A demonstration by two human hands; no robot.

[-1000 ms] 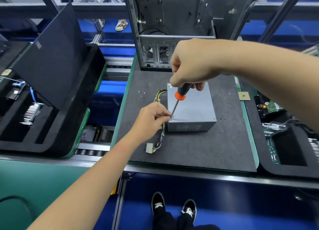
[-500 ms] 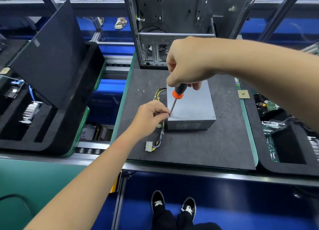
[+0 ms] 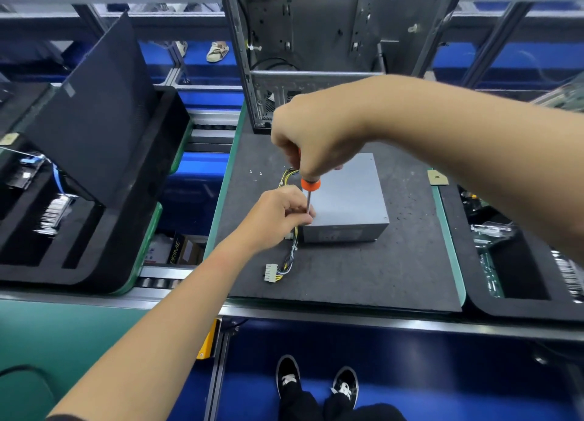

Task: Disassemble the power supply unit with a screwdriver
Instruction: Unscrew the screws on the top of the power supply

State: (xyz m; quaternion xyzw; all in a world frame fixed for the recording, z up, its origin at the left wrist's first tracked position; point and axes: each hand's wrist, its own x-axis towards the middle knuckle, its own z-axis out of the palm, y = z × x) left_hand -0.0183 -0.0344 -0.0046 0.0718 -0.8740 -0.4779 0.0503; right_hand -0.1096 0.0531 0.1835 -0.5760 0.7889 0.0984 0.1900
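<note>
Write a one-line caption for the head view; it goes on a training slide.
Right hand drives a screwdriver into the power supply unit while left hand pinches its shaft.

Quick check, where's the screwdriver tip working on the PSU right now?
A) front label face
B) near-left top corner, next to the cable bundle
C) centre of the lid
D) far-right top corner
B: the right hand holds the screwdriver upright, its shaft coming down at the power supply unit's near-left top corner, where the left hand pinches around the tip beside the cable bundle.
</note>
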